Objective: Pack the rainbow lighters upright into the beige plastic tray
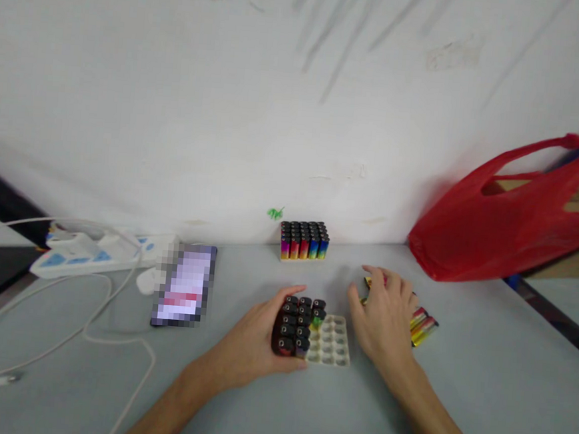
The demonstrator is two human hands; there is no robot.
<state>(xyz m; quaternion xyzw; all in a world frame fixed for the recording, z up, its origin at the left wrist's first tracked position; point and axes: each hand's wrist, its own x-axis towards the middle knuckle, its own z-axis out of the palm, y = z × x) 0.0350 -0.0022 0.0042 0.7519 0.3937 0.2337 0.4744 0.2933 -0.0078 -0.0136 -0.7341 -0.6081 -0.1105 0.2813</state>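
A white plastic tray (332, 341) with round-edged sockets sits on the table. Upright lighters (296, 324) with black tops fill its left columns, and bare sockets show on the right. My left hand (254, 341) grips the tray's left side, thumb at the near edge and fingers along the far edge. To the right of the tray, my right hand (385, 311) lies over a group of loose lighters (424, 326) in yellow and red, its thumb and fingers apart. It hides part of that group, and I see nothing held in it.
A full block of rainbow-coloured lighters (304, 241) stands against the wall. A phone (184, 285), a power strip (106, 253) and a looping white cable (97, 335) lie on the left. A red plastic bag (511, 208) leans at the back right.
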